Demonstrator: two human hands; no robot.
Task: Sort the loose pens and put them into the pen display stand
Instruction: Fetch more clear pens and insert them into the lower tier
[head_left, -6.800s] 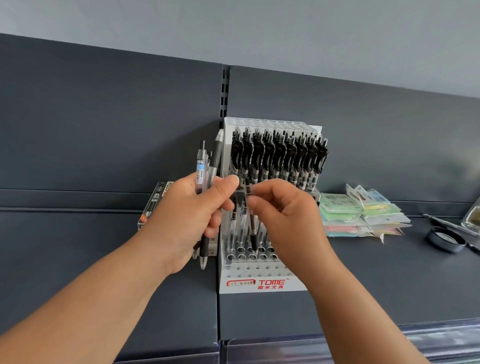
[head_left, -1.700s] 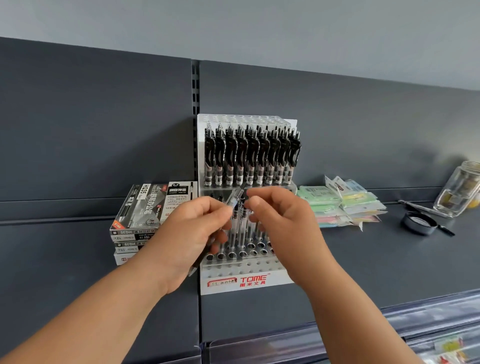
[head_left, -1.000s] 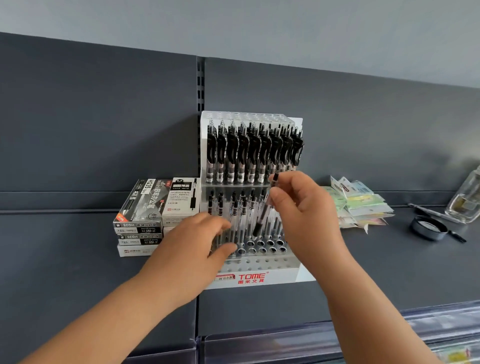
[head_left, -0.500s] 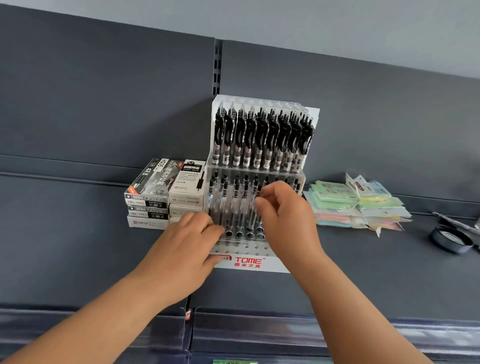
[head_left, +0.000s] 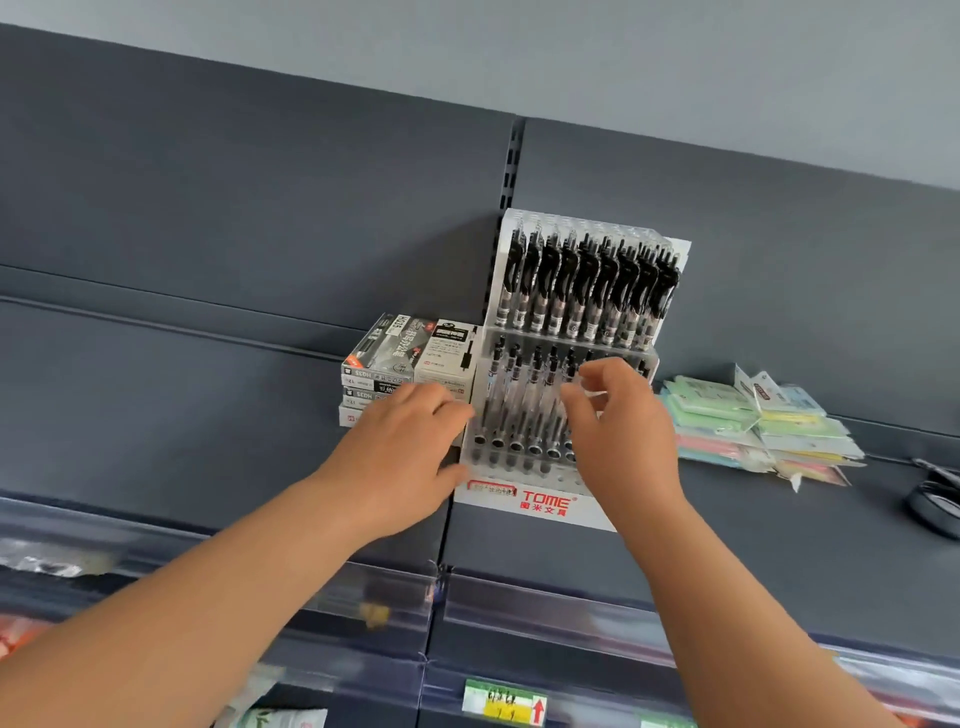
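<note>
**Both hands at the lower tier of the stand**

The pen display stand (head_left: 540, 501) is sitting on a dark grey shelf (head_left: 727, 545), backed against the rear panel. Its white base with red lettering is facing the person.

On the lower tier, the clear pens (head_left: 519, 400) are standing in a row with their long axes close to upright. They are leaning back a little, tips down in the round sockets and black push-ends up. Their barrels are transparent with dark grips near the bottom. On the tier above, the black-clipped pens (head_left: 582, 291) are hanging side by side, also upright with clips at the top, and they are filling the row from edge to edge.

The right hand (head_left: 623, 441) is hovering in front of the right part of the lower row. Its fingers are loosely curved and the thumb is standing apart from the forefinger. The grip is gaping, and nothing is showing pinched in it, though this part is blurred. The fingertips are lying level with the pen tops.

The left hand (head_left: 405, 457) is lying flat against the stand's left edge. Its fingers are stretched out and its thumb is near the base. Its grip is slack and is holding nothing.

Stacked pen boxes (head_left: 400, 358) are sitting just left of the stand, partly behind the left fingers. A pile of pastel packets (head_left: 753, 421) is lying to the right of the stand.
</note>
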